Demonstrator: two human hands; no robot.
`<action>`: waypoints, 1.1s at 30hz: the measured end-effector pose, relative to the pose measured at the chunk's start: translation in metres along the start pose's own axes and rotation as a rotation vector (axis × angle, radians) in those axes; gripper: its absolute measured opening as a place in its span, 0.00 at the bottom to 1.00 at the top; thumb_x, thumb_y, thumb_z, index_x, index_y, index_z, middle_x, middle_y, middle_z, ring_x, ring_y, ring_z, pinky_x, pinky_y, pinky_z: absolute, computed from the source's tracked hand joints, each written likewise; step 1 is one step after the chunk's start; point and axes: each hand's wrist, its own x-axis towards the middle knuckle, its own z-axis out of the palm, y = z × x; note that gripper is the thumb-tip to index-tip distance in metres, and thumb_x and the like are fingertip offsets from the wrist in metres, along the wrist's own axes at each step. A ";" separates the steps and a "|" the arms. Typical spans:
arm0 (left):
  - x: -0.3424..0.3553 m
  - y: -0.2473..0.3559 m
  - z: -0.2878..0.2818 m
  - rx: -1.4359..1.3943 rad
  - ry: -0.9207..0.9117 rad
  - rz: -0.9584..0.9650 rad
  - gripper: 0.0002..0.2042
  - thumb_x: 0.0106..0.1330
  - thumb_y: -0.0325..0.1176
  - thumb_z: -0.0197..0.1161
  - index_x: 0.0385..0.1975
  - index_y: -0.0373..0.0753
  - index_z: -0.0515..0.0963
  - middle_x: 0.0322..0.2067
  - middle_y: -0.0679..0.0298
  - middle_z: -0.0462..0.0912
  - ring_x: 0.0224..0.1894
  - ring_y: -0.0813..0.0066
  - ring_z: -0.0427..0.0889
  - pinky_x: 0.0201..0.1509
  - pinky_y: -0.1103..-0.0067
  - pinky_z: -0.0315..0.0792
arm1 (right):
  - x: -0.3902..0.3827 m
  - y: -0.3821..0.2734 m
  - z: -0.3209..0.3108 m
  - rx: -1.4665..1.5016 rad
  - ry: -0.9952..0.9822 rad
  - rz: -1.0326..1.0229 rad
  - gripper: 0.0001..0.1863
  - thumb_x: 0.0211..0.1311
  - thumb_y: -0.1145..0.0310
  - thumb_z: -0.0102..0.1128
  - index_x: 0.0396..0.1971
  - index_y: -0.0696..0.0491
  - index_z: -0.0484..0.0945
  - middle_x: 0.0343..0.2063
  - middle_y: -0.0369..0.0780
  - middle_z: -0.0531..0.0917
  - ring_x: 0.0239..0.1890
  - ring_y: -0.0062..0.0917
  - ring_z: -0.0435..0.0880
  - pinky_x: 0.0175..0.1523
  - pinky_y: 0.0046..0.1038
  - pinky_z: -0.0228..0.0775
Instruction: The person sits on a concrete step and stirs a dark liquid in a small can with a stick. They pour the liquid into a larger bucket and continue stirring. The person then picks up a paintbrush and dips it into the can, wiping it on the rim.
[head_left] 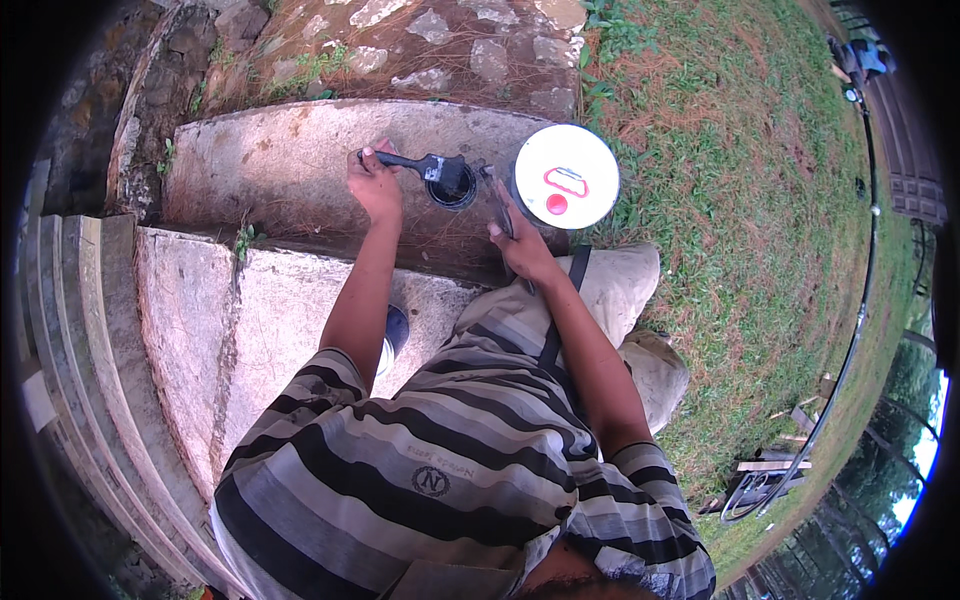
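My left hand point(375, 187) is closed around the black handle of a paintbrush point(428, 168). The brush lies level, its dark bristles over the mouth of a small round container point(455, 200) with dark contents. Whether the bristles touch the contents, I cannot tell. On the right of the container, my right hand point(521, 243) grips a long dark tool point(503, 215) whose far end looks forked; its kind is not clear. Close beside that hand stands a white bucket point(545, 150) with a round lid, a red-edged handle and a red cap.
The container and bucket stand on a concrete ledge point(300, 150) backed by stone paving point(430, 78). A lower concrete slab point(290, 300) runs beneath my left arm, with steps point(75, 290) at far left. Grass point(740, 250) spreads rightward, crossed by a dark hose point(868, 250).
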 end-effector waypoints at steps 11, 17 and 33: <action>-0.048 -0.010 0.025 0.472 -0.252 0.445 0.07 0.76 0.32 0.62 0.44 0.34 0.80 0.29 0.49 0.81 0.30 0.53 0.86 0.39 0.62 0.78 | -0.015 -0.008 0.001 -0.414 0.218 -0.036 0.42 0.73 0.68 0.57 0.82 0.43 0.48 0.57 0.59 0.81 0.60 0.59 0.79 0.63 0.51 0.70; -0.032 -0.035 0.018 0.534 -0.532 0.304 0.03 0.70 0.26 0.64 0.38 0.34 0.81 0.39 0.45 0.83 0.42 0.41 0.84 0.46 0.53 0.75 | -0.009 -0.022 0.003 -0.427 0.117 0.152 0.40 0.72 0.68 0.59 0.80 0.46 0.53 0.58 0.60 0.80 0.63 0.59 0.78 0.67 0.50 0.68; -0.024 -0.056 0.018 0.689 -0.636 0.490 0.06 0.67 0.27 0.68 0.40 0.36 0.83 0.36 0.50 0.84 0.41 0.43 0.84 0.43 0.55 0.77 | 0.031 0.051 0.009 -0.601 0.081 0.287 0.38 0.60 0.68 0.63 0.73 0.54 0.66 0.46 0.62 0.85 0.54 0.58 0.84 0.62 0.52 0.75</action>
